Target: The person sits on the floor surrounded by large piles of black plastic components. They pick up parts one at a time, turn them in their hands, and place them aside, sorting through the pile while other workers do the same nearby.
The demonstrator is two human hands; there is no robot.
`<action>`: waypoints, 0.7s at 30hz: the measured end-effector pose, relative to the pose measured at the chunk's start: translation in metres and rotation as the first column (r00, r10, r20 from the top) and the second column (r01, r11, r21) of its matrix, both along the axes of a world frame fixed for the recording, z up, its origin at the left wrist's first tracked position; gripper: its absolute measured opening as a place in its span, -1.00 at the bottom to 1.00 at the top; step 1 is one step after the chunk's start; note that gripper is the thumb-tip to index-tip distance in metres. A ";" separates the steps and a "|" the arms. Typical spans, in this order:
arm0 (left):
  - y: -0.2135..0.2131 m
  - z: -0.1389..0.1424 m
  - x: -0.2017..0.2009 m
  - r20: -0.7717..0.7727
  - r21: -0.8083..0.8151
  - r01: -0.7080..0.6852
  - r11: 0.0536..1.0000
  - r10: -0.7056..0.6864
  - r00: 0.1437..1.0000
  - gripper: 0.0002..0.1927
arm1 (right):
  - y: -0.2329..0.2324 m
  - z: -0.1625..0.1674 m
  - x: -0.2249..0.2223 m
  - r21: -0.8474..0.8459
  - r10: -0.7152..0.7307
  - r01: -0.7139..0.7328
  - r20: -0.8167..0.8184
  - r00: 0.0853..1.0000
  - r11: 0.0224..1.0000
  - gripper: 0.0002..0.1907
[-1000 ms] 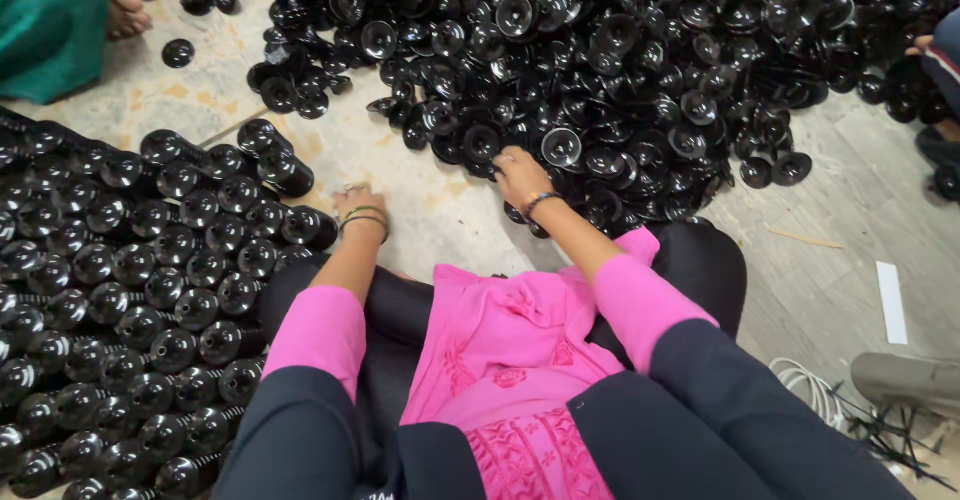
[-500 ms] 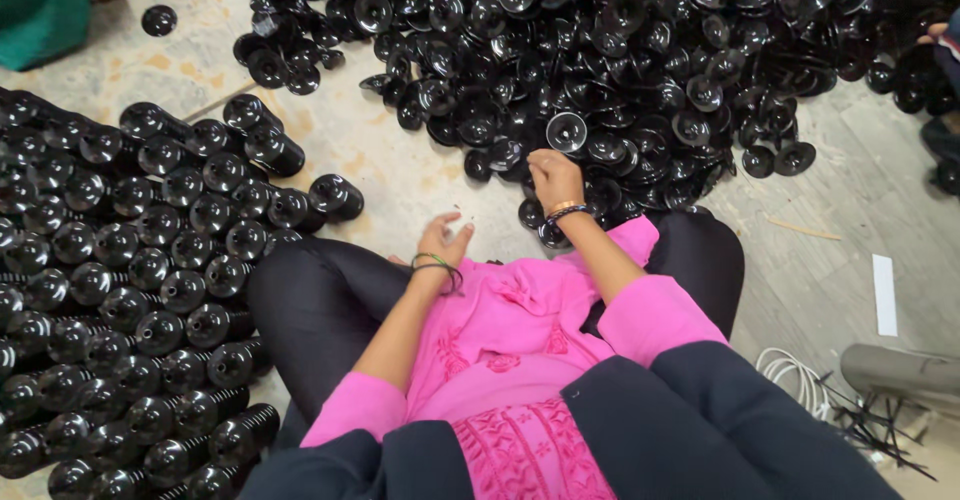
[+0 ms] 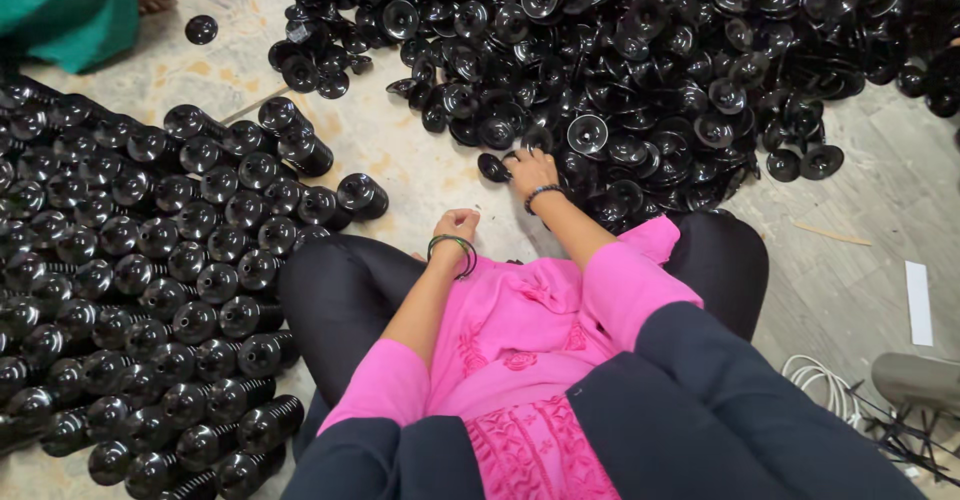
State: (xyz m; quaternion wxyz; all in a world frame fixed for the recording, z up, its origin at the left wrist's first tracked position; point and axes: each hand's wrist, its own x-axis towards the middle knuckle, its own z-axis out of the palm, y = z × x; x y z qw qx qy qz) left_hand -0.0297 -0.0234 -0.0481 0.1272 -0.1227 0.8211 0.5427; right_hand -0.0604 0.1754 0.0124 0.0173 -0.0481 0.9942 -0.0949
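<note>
Stone floor; right hand fingers pinching black disc, left hand fisted, empty.

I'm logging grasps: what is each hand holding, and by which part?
The right hand pinches a black round plastic disc by its rim. The left hand is curled shut; whether it holds anything cannot be told.

The loose pile of black discs runs off the top edge (stacked rows off the left).
</note>
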 end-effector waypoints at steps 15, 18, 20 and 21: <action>0.002 0.013 -0.032 0.458 0.646 -0.471 0.601 0.189 0.869 -0.43 | -0.046 -0.005 0.000 -0.773 0.074 -0.133 -0.111 0.991 0.620 -0.68; -0.005 0.008 -0.033 0.491 0.577 -0.538 0.614 0.266 0.830 -0.38 | -0.053 -0.008 -0.016 -0.379 0.088 -0.276 -0.444 0.892 0.883 -0.62; -0.007 0.005 -0.034 0.549 0.581 -0.557 0.594 0.220 0.807 -0.34 | -0.054 -0.007 -0.020 -0.103 0.227 -0.286 -0.387 0.894 0.953 -0.62; -0.007 0.006 -0.034 0.540 0.587 -0.543 0.601 0.209 0.815 -0.33 | -0.054 -0.006 -0.021 -0.152 0.189 -0.249 -0.325 0.927 0.957 -0.63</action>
